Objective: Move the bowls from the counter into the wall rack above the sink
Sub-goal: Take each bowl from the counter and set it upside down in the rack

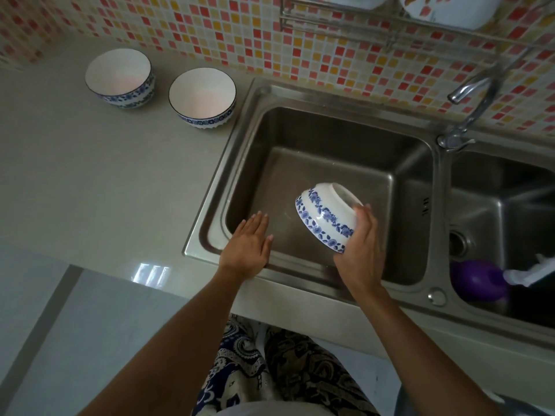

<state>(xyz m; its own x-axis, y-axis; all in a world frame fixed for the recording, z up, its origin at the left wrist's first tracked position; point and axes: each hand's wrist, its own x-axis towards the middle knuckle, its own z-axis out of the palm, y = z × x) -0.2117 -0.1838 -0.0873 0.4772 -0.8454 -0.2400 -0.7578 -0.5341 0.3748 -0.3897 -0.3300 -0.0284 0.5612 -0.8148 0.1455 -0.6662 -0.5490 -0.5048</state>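
Two white ceramic bowls with blue floral bands stand upright on the grey counter (90, 181), left of the sink: the far-left bowl (119, 78) and the nearer bowl (203, 97), close together, apart from each other. A third white bowl with blue flower bands (326, 216) is held inverted and tilted over the left stainless-steel sink basin (315, 139); right hand (362, 250) grips its rim, fingers curled round the edge. Left hand (247, 244) hovers flat at the basin's left rim, fingers straight, together, holding nothing. Metal wall rack (345, 16) at top right holds white crockery (441, 9). Curved chrome tap (471, 97) stands between basin and rack. Purple object (477, 279) lies in the right basin.
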